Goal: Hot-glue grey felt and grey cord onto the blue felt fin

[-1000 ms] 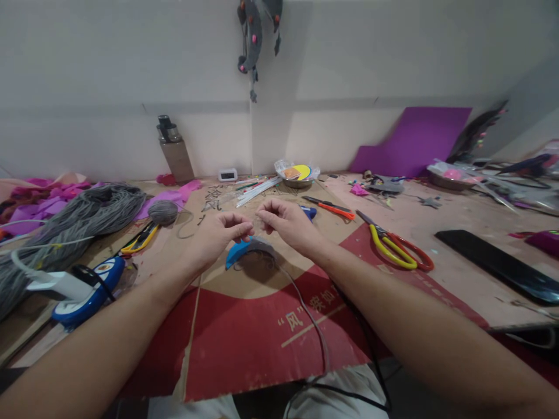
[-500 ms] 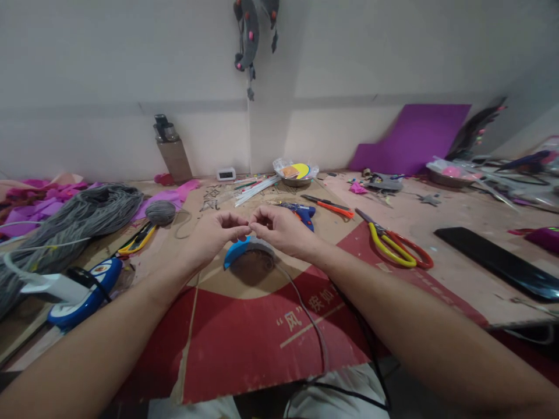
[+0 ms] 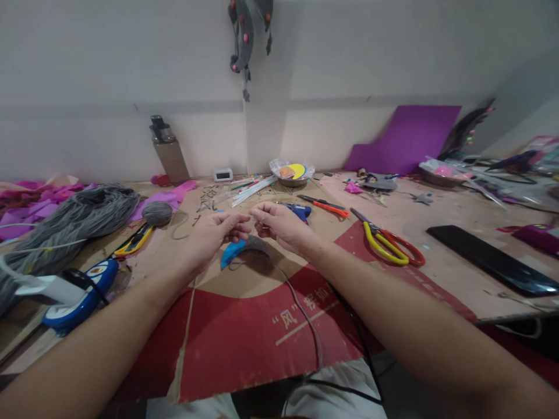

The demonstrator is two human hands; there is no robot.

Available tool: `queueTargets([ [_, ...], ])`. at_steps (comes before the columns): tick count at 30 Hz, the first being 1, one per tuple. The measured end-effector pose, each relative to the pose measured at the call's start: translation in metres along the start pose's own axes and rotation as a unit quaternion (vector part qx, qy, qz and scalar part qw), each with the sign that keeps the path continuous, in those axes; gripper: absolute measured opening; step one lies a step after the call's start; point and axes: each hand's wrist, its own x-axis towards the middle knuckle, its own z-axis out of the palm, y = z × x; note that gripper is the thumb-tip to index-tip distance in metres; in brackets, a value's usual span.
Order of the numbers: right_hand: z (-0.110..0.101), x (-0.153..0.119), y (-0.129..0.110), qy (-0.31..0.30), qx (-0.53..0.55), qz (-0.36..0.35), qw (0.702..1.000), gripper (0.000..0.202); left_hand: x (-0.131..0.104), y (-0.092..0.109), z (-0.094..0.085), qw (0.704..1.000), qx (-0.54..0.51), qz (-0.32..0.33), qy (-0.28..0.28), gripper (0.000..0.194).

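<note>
Side by side over the cardboard, my left hand (image 3: 222, 230) and my right hand (image 3: 282, 227) have their fingertips almost meeting. Thumb and forefinger are pinched together on each; whatever lies between them is too small to make out. Just beneath is a curved crescent piece (image 3: 233, 251), bright blue at its left end and covered in grey along the rest. Part of its upper edge is hidden by my hands. A grey yarn strand (image 3: 305, 314) trails from its right side down over the cardboard's front edge. A thin loop hangs near the blue end.
Red-and-brown cardboard (image 3: 227, 343) lies under the work. To the right are yellow-and-red scissors (image 3: 386, 244), an orange-handled cutter (image 3: 327, 206), a blue glue gun (image 3: 301, 213) and a black phone-like slab (image 3: 489, 256). Leftward are a yarn ball (image 3: 157, 213), grey yarn (image 3: 87, 215) and a power strip (image 3: 81, 297).
My fingertips have parted slightly and the right hand's fingers have straightened a little. A thin loop now shows by the crescent's blue end. The whole view has shifted slightly.
</note>
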Motion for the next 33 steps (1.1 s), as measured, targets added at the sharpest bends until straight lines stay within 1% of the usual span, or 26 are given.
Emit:
queueTargets([
  [3, 0.006, -0.003, 0.002, -0.028, -0.017, -0.023, 0.999, 0.024, -0.005, 0.007, 0.006, 0.999, 0.042, 0.031, 0.008, 0.032],
  [6, 0.008, -0.004, 0.002, -0.030, -0.056, -0.039, 0.997, 0.021, -0.012, 0.019, 0.008, 0.986, 0.152, 0.060, 0.042, 0.023],
  [7, 0.008, -0.003, 0.001, -0.027, -0.073, -0.044, 0.996, 0.019, -0.014, 0.023, 0.008, 0.976, 0.198, 0.073, 0.050, 0.021],
  [9, 0.007, -0.003, 0.000, -0.020, -0.107, -0.056, 0.992, 0.015, -0.017, 0.028, 0.005, 0.947, 0.289, 0.122, 0.064, 0.018],
  [10, 0.006, -0.002, -0.001, -0.015, -0.122, -0.060, 0.991, 0.014, -0.017, 0.029, 0.004, 0.933, 0.319, 0.150, 0.073, 0.017],
  [11, 0.005, -0.002, -0.001, -0.012, -0.131, -0.061, 0.989, 0.013, -0.017, 0.030, 0.002, 0.925, 0.330, 0.171, 0.084, 0.017],
  [12, 0.005, -0.002, -0.002, -0.009, -0.131, -0.056, 0.990, 0.013, -0.016, 0.029, 0.000, 0.925, 0.322, 0.181, 0.090, 0.018],
  [13, 0.004, -0.002, -0.002, -0.008, -0.120, -0.046, 0.992, 0.012, -0.014, 0.028, -0.002, 0.933, 0.298, 0.179, 0.091, 0.020],
  [15, 0.004, -0.003, -0.002, -0.017, -0.069, -0.016, 0.997, 0.009, -0.011, 0.024, -0.004, 0.956, 0.238, 0.153, 0.081, 0.027],
  [17, 0.004, -0.004, -0.003, -0.027, 0.001, 0.011, 1.000, 0.010, -0.007, 0.020, -0.005, 0.967, 0.210, 0.128, 0.069, 0.034],
  [19, 0.004, -0.006, -0.004, -0.037, 0.061, 0.027, 0.997, 0.014, -0.005, 0.017, -0.005, 0.967, 0.215, 0.119, 0.070, 0.035],
  [22, 0.005, -0.007, -0.006, -0.052, 0.105, 0.035, 0.992, 0.017, -0.006, 0.016, -0.005, 0.958, 0.242, 0.125, 0.092, 0.027],
  [24, 0.007, -0.008, -0.006, -0.061, 0.112, 0.035, 0.991, 0.018, -0.007, 0.017, -0.006, 0.947, 0.268, 0.140, 0.109, 0.023],
  [26, 0.009, -0.009, -0.005, -0.073, 0.105, 0.034, 0.991, 0.019, -0.008, 0.018, -0.008, 0.929, 0.313, 0.161, 0.115, 0.022],
  [28, 0.011, -0.010, -0.004, -0.086, 0.080, 0.027, 0.993, 0.018, -0.009, 0.019, -0.009, 0.900, 0.377, 0.187, 0.116, 0.020],
  [31, 0.012, -0.011, -0.005, -0.110, 0.012, 0.002, 0.994, 0.018, -0.008, 0.020, -0.012, 0.850, 0.465, 0.217, 0.119, 0.018],
  [32, 0.012, -0.012, -0.006, -0.120, -0.009, -0.008, 0.993, 0.020, -0.008, 0.021, -0.013, 0.842, 0.477, 0.219, 0.124, 0.018],
  [33, 0.011, -0.012, -0.008, -0.125, -0.025, -0.020, 0.992, 0.021, -0.008, 0.021, -0.014, 0.843, 0.475, 0.216, 0.131, 0.018],
])
